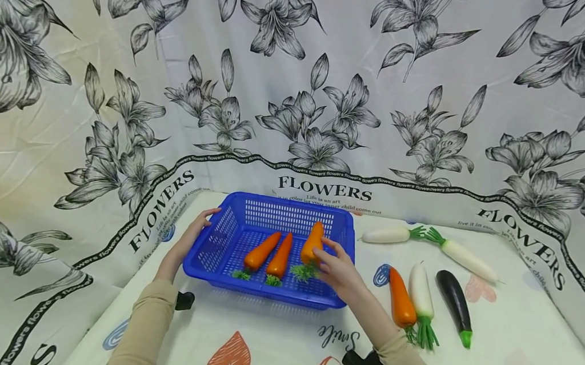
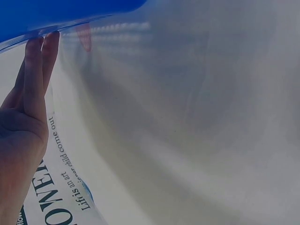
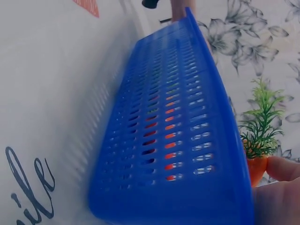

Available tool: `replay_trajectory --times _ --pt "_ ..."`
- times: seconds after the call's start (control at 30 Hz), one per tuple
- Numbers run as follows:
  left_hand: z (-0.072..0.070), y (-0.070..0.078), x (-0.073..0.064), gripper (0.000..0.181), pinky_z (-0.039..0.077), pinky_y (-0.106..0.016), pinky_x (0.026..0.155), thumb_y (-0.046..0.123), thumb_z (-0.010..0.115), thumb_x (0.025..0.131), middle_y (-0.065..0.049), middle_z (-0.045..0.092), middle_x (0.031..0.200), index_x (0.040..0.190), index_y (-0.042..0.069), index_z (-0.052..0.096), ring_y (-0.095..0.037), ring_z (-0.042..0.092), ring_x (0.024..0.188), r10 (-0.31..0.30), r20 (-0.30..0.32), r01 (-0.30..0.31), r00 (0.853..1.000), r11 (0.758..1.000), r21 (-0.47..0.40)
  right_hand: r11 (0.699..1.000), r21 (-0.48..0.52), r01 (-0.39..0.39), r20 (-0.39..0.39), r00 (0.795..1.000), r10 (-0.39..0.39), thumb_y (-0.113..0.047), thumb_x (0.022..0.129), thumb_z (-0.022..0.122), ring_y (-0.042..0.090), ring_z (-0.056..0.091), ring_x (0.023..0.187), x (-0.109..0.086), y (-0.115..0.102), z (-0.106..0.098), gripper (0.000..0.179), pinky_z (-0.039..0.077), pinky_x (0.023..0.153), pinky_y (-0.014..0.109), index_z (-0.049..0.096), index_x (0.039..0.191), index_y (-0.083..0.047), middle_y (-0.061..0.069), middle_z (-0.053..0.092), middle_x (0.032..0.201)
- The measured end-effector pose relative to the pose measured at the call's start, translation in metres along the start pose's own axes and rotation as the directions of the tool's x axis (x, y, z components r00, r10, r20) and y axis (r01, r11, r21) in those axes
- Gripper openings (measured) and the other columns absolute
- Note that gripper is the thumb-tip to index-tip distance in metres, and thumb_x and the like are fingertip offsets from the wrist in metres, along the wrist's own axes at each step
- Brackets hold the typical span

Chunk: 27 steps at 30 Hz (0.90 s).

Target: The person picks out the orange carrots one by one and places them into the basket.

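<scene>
Our blue plastic basket point(image 1: 268, 293) holds two carrots point(image 1: 279, 259); our right grip point(image 1: 337, 267) pinches a third carrot point(image 1: 311, 244) over it; our left grip point(image 1: 197, 231), straight-fingered, touches its rim. Rightward on the bench point(image 1: 181, 345): eggplant point(image 1: 454, 301), another carrot point(image 1: 400, 300), white radishes point(image 1: 422, 290).

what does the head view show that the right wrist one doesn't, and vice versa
Only the head view shows the eggplant, three white radishes, the loose carrot on the cloth and, from above, the inside of the blue basket with two carrots.

Only the right wrist view shows orange patches through the slots of the basket's near wall.

Both show the basket, the right hand and the carrot it pinches, with its green leaves.
</scene>
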<state>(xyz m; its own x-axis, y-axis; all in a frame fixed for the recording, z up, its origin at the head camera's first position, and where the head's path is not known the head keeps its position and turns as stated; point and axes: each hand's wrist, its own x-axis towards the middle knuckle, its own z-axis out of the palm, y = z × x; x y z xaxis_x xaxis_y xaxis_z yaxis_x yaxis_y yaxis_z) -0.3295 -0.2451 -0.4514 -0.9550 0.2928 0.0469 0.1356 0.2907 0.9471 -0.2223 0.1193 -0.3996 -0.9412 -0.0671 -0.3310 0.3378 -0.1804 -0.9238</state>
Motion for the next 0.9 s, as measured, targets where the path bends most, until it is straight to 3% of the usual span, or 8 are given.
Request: replay_trajectory --times 0.23,0.53,0.7,0.9 --pt "0.0 0.0 0.0 0.05 0.028 -0.036 0.097 0.02 0.024 0.099 -0.014 0.015 0.157 0.149 0.017 0.026 -0.036 0.029 0.132 0.004 -0.002 -0.004 1.0 1.0 -0.001 1.0 0.014 0.0 -0.023 1.0 0.001 -0.02 0.094 0.057 0.028 0.053 0.107 0.008 0.011 0.007 0.056 0.046 0.092 0.041 0.034 0.144 -0.012 0.023 0.045 0.135" --pt "0.0 -0.001 -0.001 0.051 0.026 -0.039 0.099 0.02 0.024 0.099 -0.013 0.014 0.158 0.15 0.016 0.025 -0.037 0.024 0.137 0.005 -0.003 -0.005 1.0 1.0 0.007 0.998 -0.046 -0.031 -0.027 0.999 0.03 -0.017 0.092 0.058 0.017 0.052 0.083 0.024 0.024 0.024 0.055 0.047 0.068 0.026 0.037 0.142 -0.01 0.021 0.049 0.129" --pt "-0.001 0.0 -0.001 0.051 0.025 -0.038 0.099 0.02 0.024 0.099 -0.012 0.013 0.158 0.15 0.015 0.025 -0.037 0.022 0.138 0.004 -0.002 -0.004 1.0 1.0 -0.005 0.996 -0.052 -0.069 -0.034 0.997 0.067 -0.015 0.092 0.057 0.025 0.056 0.094 0.034 0.025 0.036 0.056 0.049 0.069 0.028 0.035 0.143 -0.008 0.024 0.046 0.133" --pt "0.0 0.001 -0.001 0.051 0.025 -0.036 0.099 0.019 0.024 0.099 -0.011 0.014 0.158 0.15 0.015 0.025 -0.035 0.022 0.138 -0.006 -0.007 0.006 1.0 1.0 -0.012 0.988 -0.126 -0.094 -0.07 0.994 0.085 -0.011 0.091 0.058 0.038 0.054 0.112 0.037 0.026 0.043 0.056 0.05 0.086 0.043 0.035 0.142 -0.004 0.028 0.044 0.135"
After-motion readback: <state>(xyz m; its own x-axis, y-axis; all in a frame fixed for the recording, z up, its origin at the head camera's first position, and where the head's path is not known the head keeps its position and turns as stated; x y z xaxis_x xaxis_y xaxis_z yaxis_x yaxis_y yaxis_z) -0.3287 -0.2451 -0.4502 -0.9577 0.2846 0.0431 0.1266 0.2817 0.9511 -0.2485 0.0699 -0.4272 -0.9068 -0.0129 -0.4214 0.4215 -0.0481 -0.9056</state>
